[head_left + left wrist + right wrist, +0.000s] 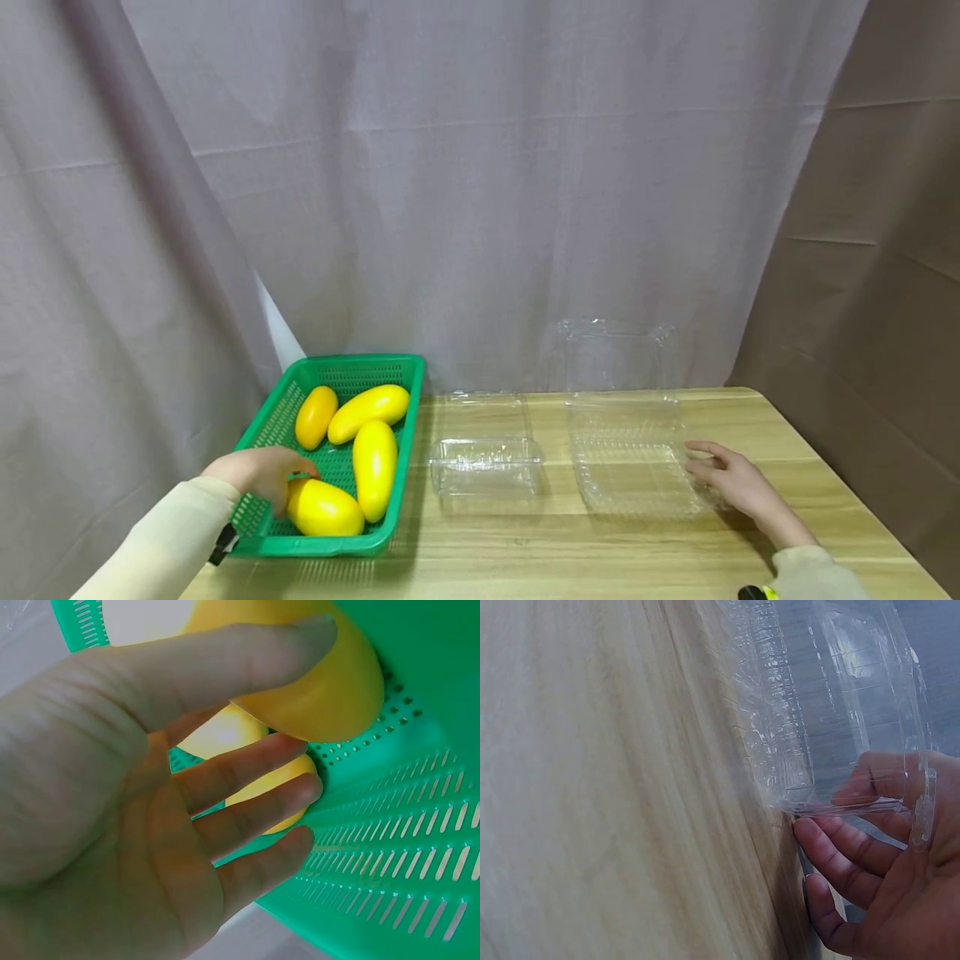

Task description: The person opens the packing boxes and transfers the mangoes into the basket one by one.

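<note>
My left hand (262,473) reaches into the green plastic basket and holds the left end of the nearest yellow mango (326,508). In the left wrist view the thumb (255,660) lies across this mango (330,697), the index finger passes behind it, and the other fingers stretch out below. Over on the right, my right hand (738,483) is at the right edge of a large clear plastic clamshell container (637,475) with its lid raised. The right wrist view shows the fingers (847,859) on both sides of the container's thin edge (847,808).
Three other mangoes, one of them upright-lying (375,471), rest in the green basket (416,400) on the table's left. Between basket and large container stands a smaller clear clamshell container (487,467), lid raised. A grey curtain (480,208) hangs behind the wooden table (525,558).
</note>
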A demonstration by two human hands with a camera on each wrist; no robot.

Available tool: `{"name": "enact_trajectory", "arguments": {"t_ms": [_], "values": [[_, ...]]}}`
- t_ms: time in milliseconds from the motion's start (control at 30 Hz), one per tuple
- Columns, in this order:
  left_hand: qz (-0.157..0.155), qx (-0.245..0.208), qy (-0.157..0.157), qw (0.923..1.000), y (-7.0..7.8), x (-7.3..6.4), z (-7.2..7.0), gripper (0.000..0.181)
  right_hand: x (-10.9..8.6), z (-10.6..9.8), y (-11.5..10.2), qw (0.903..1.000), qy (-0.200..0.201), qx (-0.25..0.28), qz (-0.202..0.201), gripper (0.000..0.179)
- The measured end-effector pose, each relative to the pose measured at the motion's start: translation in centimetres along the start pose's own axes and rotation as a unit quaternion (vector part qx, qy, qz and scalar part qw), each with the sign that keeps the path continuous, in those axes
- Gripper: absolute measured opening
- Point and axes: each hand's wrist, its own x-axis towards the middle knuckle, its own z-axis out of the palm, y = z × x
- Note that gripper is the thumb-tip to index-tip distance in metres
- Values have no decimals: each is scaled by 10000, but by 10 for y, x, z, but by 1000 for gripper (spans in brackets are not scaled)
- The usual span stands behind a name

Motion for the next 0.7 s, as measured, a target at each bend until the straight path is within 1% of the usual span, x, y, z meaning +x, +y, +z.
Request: {"name": "enact_trajectory", "arguments": {"t_ms": [100,167,367,533,633,700], "values": [[-63,14,-18,10000,0,-1,-1,63,1,2,0,10000,-62,32,-1,60],[-105,30,-29,9999,0,-1,0,63,0,3,0,10000,-49,-36,-29,60],[60,9,-138,9999,4,-2,1,65,0,-3,-4,9998,-99,-140,-30,60],[82,-109,-198,9997,7,-8,-1,66,2,-3,-6,9992,-366,141,87,63],[121,-195,-140,9996,10,-12,-2,66,1,-3,-5,9975,-531,434,158,64],[224,-136,-103,9996,11,-13,-3,64,0,-3,-5,9959,-644,620,163,66]]}}
